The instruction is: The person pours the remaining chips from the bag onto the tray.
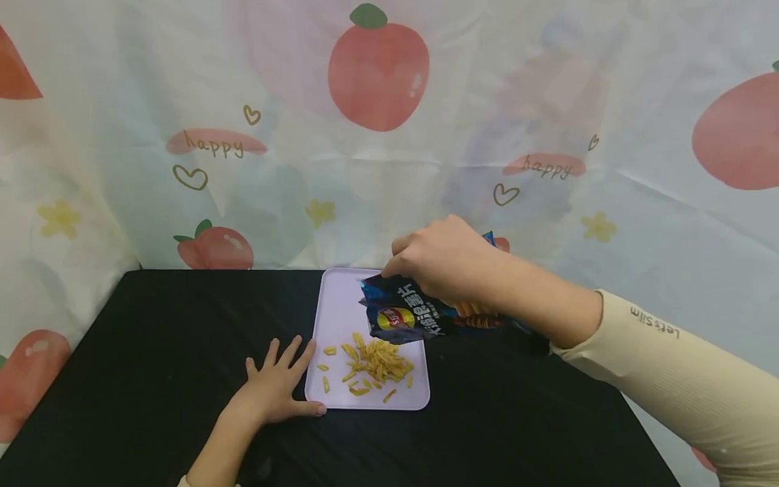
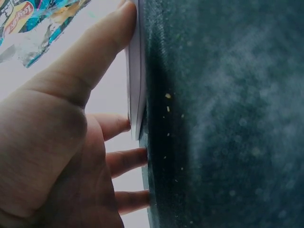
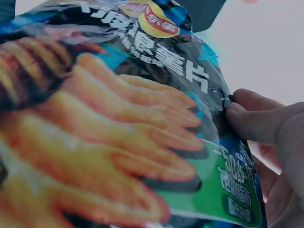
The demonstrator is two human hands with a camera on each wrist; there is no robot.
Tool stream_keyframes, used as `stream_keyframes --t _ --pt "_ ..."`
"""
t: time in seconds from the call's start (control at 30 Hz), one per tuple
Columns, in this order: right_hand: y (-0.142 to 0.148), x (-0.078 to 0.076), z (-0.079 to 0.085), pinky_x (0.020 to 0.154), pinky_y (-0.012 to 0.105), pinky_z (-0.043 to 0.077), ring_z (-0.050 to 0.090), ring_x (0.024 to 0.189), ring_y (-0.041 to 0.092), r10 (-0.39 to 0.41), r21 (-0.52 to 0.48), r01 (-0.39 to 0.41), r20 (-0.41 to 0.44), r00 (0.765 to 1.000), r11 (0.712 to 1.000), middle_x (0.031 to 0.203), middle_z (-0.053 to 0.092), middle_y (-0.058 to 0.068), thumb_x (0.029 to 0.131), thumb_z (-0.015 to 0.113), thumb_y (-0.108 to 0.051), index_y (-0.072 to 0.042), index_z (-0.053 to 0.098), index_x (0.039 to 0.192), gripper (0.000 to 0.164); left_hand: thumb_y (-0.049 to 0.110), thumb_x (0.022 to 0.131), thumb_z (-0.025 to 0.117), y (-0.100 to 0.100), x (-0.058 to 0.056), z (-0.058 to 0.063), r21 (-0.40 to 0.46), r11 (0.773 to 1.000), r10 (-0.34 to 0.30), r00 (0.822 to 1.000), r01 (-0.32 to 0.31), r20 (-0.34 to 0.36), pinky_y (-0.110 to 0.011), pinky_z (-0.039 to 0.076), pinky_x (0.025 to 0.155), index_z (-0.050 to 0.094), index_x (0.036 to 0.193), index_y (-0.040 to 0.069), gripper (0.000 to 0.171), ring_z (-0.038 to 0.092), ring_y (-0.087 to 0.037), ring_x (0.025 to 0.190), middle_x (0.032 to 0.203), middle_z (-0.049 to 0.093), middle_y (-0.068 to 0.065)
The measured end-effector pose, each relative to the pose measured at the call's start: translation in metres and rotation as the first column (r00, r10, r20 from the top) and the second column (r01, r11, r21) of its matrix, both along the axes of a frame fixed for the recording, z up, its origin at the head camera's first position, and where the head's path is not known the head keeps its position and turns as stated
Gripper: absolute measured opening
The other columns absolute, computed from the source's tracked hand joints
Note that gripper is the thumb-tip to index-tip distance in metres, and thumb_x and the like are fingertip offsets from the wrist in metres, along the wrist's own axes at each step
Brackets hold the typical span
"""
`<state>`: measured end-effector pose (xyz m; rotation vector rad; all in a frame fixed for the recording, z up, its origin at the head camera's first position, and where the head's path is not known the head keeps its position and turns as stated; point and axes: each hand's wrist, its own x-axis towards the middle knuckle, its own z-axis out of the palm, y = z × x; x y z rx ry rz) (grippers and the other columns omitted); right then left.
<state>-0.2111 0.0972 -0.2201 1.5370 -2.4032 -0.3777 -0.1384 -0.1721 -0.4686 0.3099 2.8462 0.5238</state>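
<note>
A dark chip bag [image 1: 414,316] with a red-and-yellow logo hangs tilted over the lilac tray [image 1: 337,301]. My right hand [image 1: 447,260] grips the bag along its upper edge; in the right wrist view, thumb and fingers [image 3: 259,114] pinch that edge. Ridged potato chip pieces [image 1: 383,360] lie heaped on the tray's near half, several scattered around the pile. At the tray's near left corner my left hand [image 1: 272,389] has its fingers spread, with the thumb [image 2: 102,47] against the rim. The bag's opening cannot be made out clearly.
Black cloth [image 1: 182,352] covers the table under the tray. A few small crumbs [image 2: 167,96] lie on it near the tray's side in the left wrist view. Behind the table hangs a pale curtain [image 1: 292,88] printed with fruit and hearts.
</note>
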Motion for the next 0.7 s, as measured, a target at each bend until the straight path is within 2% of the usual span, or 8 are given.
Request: stream_keyframes --t 0.33,0.5,0.7 --pt "0.003 -0.0002 -0.0001 0.037 0.028 0.031 0.046 0.047 0.01 0.003 -0.007 -0.002 0.007 1.0 1.0 0.079 0.063 -0.012 0.095 0.065 -0.01 -0.032 0.079 0.106 0.029 0.073 0.067 0.076 0.0009 0.0009 -0.0016 0.006 1.0 -0.003 1.0 0.003 0.005 -0.087 0.011 0.098 0.027 0.159 0.018 0.118 0.012 -0.057 0.146 0.163 0.024 -0.019" --pt "0.0041 0.0007 0.0018 0.038 0.028 0.032 0.052 0.051 0.011 -0.011 -0.033 0.011 0.002 1.0 0.999 0.086 0.068 -0.013 0.095 0.065 -0.01 -0.032 0.079 0.107 0.029 0.072 0.067 0.076 0.0006 0.0007 0.0004 0.008 1.0 -0.004 1.0 0.004 0.002 -0.087 0.012 0.097 0.027 0.159 0.017 0.118 0.013 -0.057 0.146 0.163 0.024 -0.019" --pt "0.0043 0.0017 -0.0013 0.038 0.027 0.029 0.042 0.045 0.011 0.004 -0.004 -0.004 -0.002 1.0 1.0 0.079 0.063 -0.013 0.094 0.064 -0.007 -0.033 0.079 0.105 0.032 0.072 0.068 0.076 0.0002 0.0005 -0.0001 0.003 1.0 -0.004 1.0 0.004 0.008 -0.087 0.012 0.098 0.026 0.159 0.018 0.117 0.012 -0.056 0.146 0.163 0.024 -0.019"
